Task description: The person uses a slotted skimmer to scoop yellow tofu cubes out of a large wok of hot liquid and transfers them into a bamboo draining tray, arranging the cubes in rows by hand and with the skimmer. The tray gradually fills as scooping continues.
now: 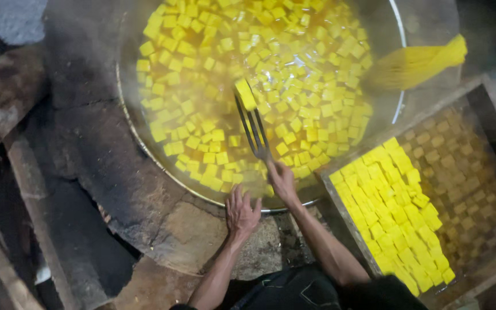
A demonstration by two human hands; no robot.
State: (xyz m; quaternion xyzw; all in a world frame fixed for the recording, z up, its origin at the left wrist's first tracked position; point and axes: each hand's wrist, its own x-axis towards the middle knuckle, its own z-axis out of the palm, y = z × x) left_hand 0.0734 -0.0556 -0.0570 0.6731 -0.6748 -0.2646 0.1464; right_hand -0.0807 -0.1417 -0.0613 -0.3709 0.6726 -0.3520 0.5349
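- Nearest the camera, the person's dark clothing point(294, 290) fills the bottom edge, below the big round pan point(144, 138).
- The left hand point(242, 211) lies flat with fingers spread on the stone ledge point(162, 212), just at the near rim of the pan.
- The right hand point(282, 181) is closed round the handle of a long metal fork point(254, 129), right beside the left hand and over the pan's near rim.
- The fork reaches out above the pan's middle, and one yellow cube point(245, 93) sits on its tines, lifted over the liquid.
- The pan holds amber liquid crowded with many floating yellow cubes point(294, 63); steam blurs its far side.
- Right of the pan, touching its edge, a wooden tray point(483, 92) holds a packed block of bright yellow cubes point(394, 212); behind these lie duller brownish cubes point(460, 166).
- At the pan's far right rim, a yellow cloth-like bundle point(417, 63) hangs blurred.
- Left of the pan, dark rough stone and wooden planks point(7, 270) surround it.
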